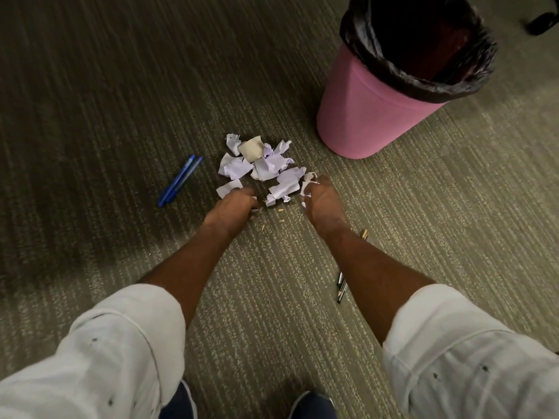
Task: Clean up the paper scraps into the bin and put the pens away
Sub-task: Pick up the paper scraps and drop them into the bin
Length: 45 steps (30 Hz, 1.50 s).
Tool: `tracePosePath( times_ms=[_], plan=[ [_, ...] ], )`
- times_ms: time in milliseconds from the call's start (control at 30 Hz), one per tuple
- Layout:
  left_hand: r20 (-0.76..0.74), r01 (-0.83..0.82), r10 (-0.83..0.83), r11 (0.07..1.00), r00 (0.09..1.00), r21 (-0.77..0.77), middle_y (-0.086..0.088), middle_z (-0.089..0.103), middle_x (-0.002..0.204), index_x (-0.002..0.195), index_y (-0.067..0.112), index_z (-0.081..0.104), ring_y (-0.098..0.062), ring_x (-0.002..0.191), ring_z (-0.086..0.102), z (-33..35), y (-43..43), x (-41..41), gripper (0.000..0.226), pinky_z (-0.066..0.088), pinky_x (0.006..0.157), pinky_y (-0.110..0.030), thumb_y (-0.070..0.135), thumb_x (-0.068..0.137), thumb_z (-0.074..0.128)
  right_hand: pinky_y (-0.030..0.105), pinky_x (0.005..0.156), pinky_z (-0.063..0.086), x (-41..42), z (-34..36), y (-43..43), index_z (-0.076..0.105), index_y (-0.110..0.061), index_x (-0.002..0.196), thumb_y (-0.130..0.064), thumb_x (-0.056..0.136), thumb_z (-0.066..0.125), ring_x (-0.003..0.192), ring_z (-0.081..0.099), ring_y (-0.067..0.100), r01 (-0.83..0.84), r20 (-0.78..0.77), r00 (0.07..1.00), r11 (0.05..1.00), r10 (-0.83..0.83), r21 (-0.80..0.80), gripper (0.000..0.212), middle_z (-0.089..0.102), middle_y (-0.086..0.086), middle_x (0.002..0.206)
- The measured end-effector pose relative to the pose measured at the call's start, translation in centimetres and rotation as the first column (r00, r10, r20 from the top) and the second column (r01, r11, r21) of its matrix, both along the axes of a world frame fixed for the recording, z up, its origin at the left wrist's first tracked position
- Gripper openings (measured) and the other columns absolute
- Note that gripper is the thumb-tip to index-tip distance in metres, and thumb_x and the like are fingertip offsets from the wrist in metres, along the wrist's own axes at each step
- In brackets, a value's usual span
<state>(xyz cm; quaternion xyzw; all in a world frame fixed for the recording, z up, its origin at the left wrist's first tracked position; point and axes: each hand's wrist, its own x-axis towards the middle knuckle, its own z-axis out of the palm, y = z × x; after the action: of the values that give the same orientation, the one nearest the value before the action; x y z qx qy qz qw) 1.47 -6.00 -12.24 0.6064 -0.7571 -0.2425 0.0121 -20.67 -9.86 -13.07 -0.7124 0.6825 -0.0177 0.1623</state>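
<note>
A heap of torn white paper scraps (pixel 263 164) lies on the carpet in the middle of the head view. My left hand (pixel 234 207) rests at the heap's near left edge, fingers curled over a small scrap. At the near right edge my right hand (pixel 320 201) is closed around crumpled white paper. A pink bin (pixel 369 107) with a black liner stands upright at the upper right, apart from the heap. Two blue pens (pixel 180 181) lie side by side left of the scraps. Black pens (pixel 341 287) lie under my right forearm, partly hidden.
Striped grey-green carpet (pixel 106 101) covers the whole floor. Small tan crumbs (pixel 281 210) are scattered between my hands. A tan stick-like object (pixel 364 234) peeks out beside my right wrist. A dark object (pixel 541 22) sits at the far upper right. My shoes (pixel 311 405) show at the bottom.
</note>
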Motion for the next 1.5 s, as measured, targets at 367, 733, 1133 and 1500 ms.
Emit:
tracePosePath(
  times_ms=[367, 733, 1133, 1500],
  plan=[
    [-0.124, -0.163, 0.157, 0.986, 0.980, -0.043, -0.006, 0.066, 0.085, 0.085, 0.015, 0.072, -0.026, 0.084, 0.068, 2.8, -0.3, 1.9, 0.011, 0.047, 0.069, -0.031, 0.006, 0.088, 0.068, 0.003, 0.045, 0.037, 0.1, 2.4, -0.4, 0.065, 0.017, 0.108, 0.001, 0.100, 0.046, 0.048, 0.053, -0.013, 0.260, 0.277, 0.917, 0.957, -0.287, 0.131, 0.026, 0.054, 0.015, 0.091],
    [-0.188, -0.142, 0.126, 0.987, 0.974, -0.072, -0.010, 0.070, 0.116, 0.123, 0.019, 0.070, -0.027, 0.107, 0.067, 12.3, -5.4, 1.1, 0.039, 0.050, 0.087, -0.031, 0.010, 0.086, 0.073, 0.031, 0.079, 0.049, 1.9, 13.6, -4.9, 0.070, -0.003, 0.112, -0.020, 0.099, 0.061, 0.096, 0.060, 0.030, 0.028, 0.095, 0.995, 0.992, -0.039, 0.122, 0.023, 0.065, 0.015, 0.108],
    [-0.470, -0.265, 0.076, 0.898, 0.880, -0.350, -0.002, 0.071, 0.111, 0.116, 0.022, 0.073, -0.016, 0.097, 0.067, 26.7, -14.2, -5.7, 0.031, 0.055, 0.087, -0.028, 0.023, 0.086, 0.073, 0.023, 0.071, 0.046, -3.7, 33.6, -11.7, 0.081, -0.012, 0.100, -0.022, 0.092, 0.074, 0.090, 0.069, 0.015, 0.058, 0.172, 0.985, 0.973, -0.020, -0.223, 0.015, 0.078, 0.007, 0.098],
    [-0.469, -0.187, -0.007, 0.912, 0.883, -0.366, -0.007, 0.065, 0.128, 0.127, 0.021, 0.067, -0.020, 0.114, 0.064, 29.8, -18.6, -15.8, 0.037, 0.054, 0.095, -0.030, 0.018, 0.091, 0.068, 0.028, 0.071, 0.048, -9.9, 33.9, -15.0, 0.079, -0.007, 0.099, -0.014, 0.090, 0.073, 0.094, 0.073, 0.030, 0.173, 0.125, 0.982, 0.934, -0.140, -0.311, 0.013, 0.076, 0.019, 0.098]
  ],
)
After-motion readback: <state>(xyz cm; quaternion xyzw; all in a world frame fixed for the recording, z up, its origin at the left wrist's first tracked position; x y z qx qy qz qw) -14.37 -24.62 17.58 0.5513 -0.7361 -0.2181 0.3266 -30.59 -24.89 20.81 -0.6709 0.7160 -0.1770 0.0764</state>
